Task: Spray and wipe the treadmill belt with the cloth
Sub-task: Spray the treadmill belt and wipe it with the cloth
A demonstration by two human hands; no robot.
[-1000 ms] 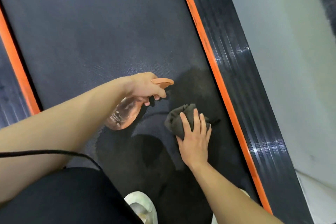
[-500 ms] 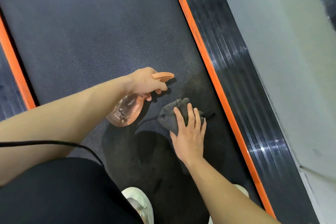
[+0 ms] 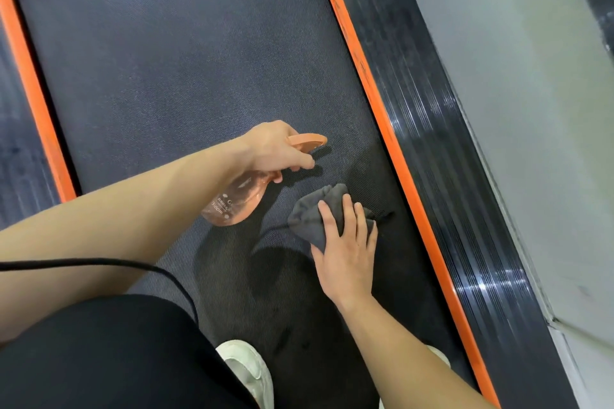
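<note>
The dark treadmill belt (image 3: 172, 70) fills most of the view, edged by orange strips. My left hand (image 3: 275, 149) grips a peach-coloured spray bottle (image 3: 236, 199) by its neck, nozzle pointing right, held just above the belt. Just right of the bottle, a bunched grey cloth (image 3: 312, 209) lies on the belt. My right hand (image 3: 345, 249) presses flat on the cloth with straight fingers. The belt around and below the cloth looks darker.
An orange strip (image 3: 392, 143) and a ribbed black side rail (image 3: 442, 159) run along the belt's right side, with pale floor (image 3: 531, 109) beyond. Another orange strip (image 3: 36, 103) lines the left. My white shoe (image 3: 249, 372) stands on the belt; a black cable (image 3: 99, 262) crosses my left arm.
My right hand has slid the cloth a little to the left along the belt. The spray bottle stays in my left hand at much the same spot.
</note>
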